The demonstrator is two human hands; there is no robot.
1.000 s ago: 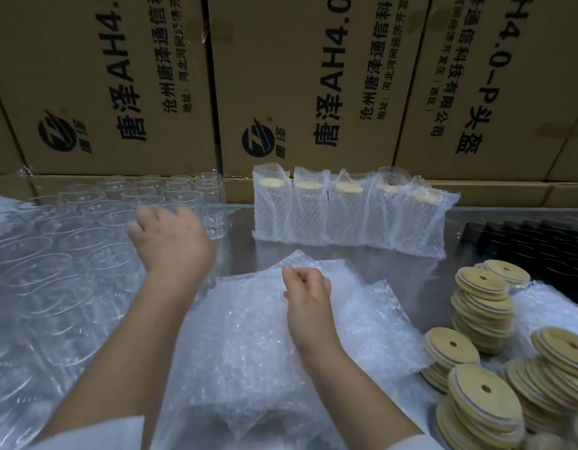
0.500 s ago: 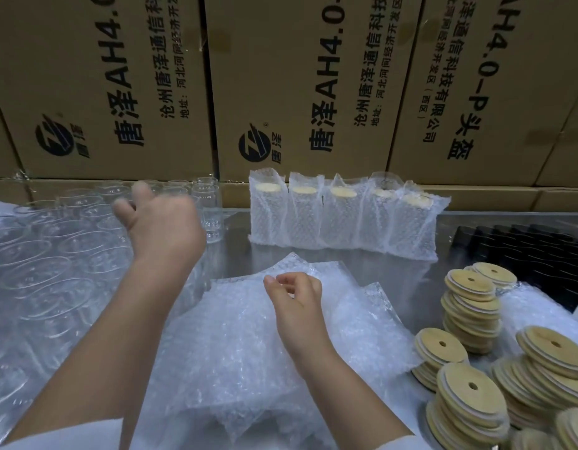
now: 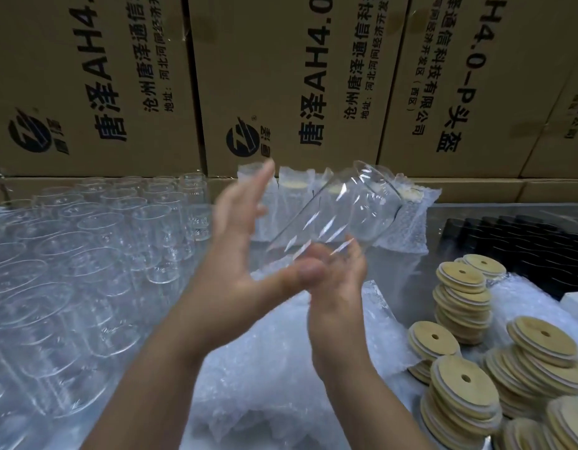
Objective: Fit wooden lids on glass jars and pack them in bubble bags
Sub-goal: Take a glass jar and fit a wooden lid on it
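- Over the pile of bubble bags [image 3: 265, 368] at near centre, we are holding one glass jar [image 3: 333, 212] clear of the table. It is tilting, one end up toward the far right, the other down at our palms.
- Left hand [image 3: 235, 254]: fingers are stretching out almost straight along the jar's left side, with the thumb reaching underneath. It is steadying rather than clamping. That hand is blurring, so exact contact is unclear.
- Right hand [image 3: 336, 293]: it is coming in from below, fingers [image 3: 349, 254] curling round the jar's lower end. It looks to be taking the weight.
- No lid is sitting on this jar, so we are judging the lid step as still open. Clear glass, so we are not calling which end is the mouth.
- The two-hand hold is probably for turning the jar into position for a lid.
- Layout is feeding the flow:
  - empty jars [image 3: 86, 238] are standing in a block at left
  - wooden lids [image 3: 463, 287] are sitting in stacks at near right
  - packed jars [image 3: 404, 222] are lining up at the far edge against the cartons [image 3: 281, 76]
- Risk: smooth glass in a loose grip could slip.
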